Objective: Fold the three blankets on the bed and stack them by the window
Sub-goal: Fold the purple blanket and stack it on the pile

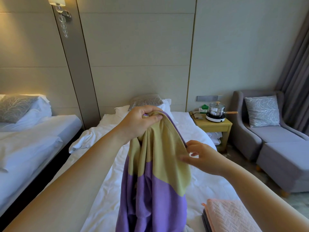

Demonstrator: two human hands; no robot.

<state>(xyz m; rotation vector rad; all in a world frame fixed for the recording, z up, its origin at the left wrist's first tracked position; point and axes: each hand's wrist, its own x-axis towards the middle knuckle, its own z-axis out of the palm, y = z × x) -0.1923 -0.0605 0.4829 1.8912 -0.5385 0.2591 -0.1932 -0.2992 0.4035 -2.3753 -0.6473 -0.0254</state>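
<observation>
- Pink quilted cloth, a folded pink blanket (230,216), lies at the 5 o'clock corner of the view on top of a folded dark grey blanket (205,221); both rest on the white bed (209,185), so two of the three look done but not yet carried to the window.
- Hanging in front of the person from centre down to 6 o'clock is the third one, the purple and yellow blanket (155,173), with its long axis vertical, gathered at the top and loose below.
- At about 3 o'clock from the blanket's middle, the right hand (203,159) has its fingers loosely spread and lightly curled on the blanket's right edge; whether it is actually pinching the hem I cannot tell.
- Higher, near 12 o'clock on the cloth, the left hand (140,122) is closed in a pinch, thumb against fingers, on the bunched top edge, and carries the weight.
- The next move seems to turn on the right hand finding a corner: the edge runs down and to the right from the left hand's grip, and the right hand is the nearer one to follow it.
- Farther off at 2 o'clock, a bedside table (215,125) holds a lidded steel pot (217,109) on a small hob; what the pot contains is hidden.
- Beyond, at 3 o'clock, stand a grey armchair (267,131) and the curtain (297,81).
</observation>
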